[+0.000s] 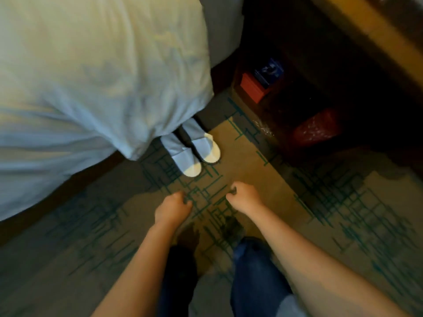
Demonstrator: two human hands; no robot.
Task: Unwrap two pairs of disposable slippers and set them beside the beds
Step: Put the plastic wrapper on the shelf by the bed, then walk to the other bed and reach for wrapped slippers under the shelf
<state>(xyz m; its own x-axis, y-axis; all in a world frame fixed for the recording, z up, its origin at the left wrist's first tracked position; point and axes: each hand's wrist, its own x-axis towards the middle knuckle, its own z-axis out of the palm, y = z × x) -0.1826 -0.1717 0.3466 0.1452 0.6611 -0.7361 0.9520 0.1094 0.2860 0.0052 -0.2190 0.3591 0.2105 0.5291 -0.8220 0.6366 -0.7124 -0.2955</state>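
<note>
A pair of white disposable slippers [194, 152] lies side by side on the carpet at the corner of the bed [91, 76], partly tucked under the hanging white duvet. My left hand [174, 208] and my right hand [243, 197] hover over the carpet just short of the slippers, a little apart from each other. Both hands have loosely curled fingers and hold nothing. The frame is blurred by motion.
A patterned beige and teal carpet [320, 213] covers the floor. A dark nightstand [320, 88] stands to the right of the bed, with a red box [253, 88] and a blue item [269, 70] in its shelf. My legs in jeans [256, 282] are below.
</note>
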